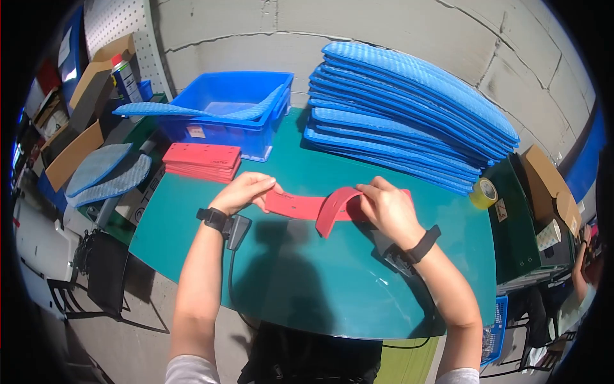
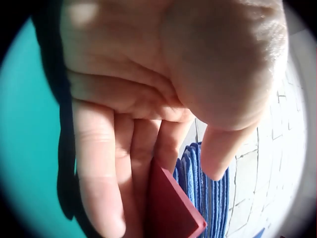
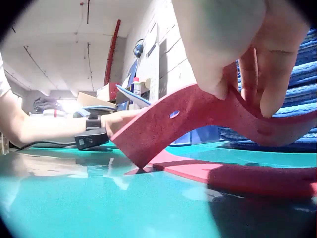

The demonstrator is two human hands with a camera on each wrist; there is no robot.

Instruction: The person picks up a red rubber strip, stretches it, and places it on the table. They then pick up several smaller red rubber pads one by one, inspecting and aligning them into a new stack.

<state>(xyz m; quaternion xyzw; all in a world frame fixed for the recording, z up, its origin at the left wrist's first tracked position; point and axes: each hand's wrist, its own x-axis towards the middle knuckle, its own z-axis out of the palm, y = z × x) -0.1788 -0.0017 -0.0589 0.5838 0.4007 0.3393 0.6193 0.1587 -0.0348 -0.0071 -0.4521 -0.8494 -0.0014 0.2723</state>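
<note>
My left hand (image 1: 251, 191) touches the left end of a flat red strip (image 1: 295, 207) with small holes. In the left wrist view a corner of red strip (image 2: 176, 213) lies against the fingers, the thumb standing apart from it. My right hand (image 1: 391, 208) pinches a curled red strip (image 1: 332, 208) between thumb and fingers, over the flat one. In the right wrist view the pinched strip (image 3: 173, 116) arches with an oval hole showing. Beneath it a red length (image 3: 218, 173) runs along the tabletop. Part of the red material is hidden behind my right hand.
A stack of red strips (image 1: 201, 159) sits at the back left, in front of a blue bin (image 1: 211, 131). Several blue pads (image 1: 409, 115) are piled at the back right beside a tape roll (image 1: 483, 193). Green tabletop (image 1: 345, 281) extends toward me.
</note>
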